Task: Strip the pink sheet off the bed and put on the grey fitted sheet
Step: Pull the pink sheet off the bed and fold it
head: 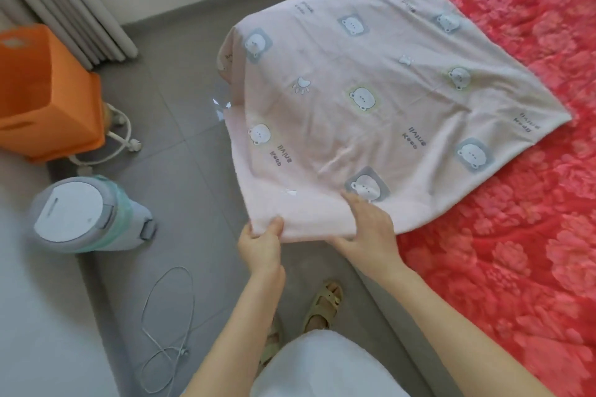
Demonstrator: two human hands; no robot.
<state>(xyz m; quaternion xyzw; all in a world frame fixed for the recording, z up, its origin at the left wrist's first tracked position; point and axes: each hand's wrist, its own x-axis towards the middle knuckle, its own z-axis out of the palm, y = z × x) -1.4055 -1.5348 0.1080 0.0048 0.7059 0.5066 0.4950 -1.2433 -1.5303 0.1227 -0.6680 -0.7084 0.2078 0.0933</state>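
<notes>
Pink sheet (371,90) stretches away from both hands, onto the bed (516,251). Left hand (261,243) pinches its near corner; right hand (371,229) holds the edge just beside.

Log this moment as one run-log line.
left hand: grips pink sheet corner | right hand: pinches its near edge | pink sheet: near part held over floor, far part on red bed cover

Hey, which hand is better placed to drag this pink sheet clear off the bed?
Probably the left hand: it pinches the pink sheet by its loose corner, out over the floor. The right hand holds the edge nearer the red cover.
</notes>
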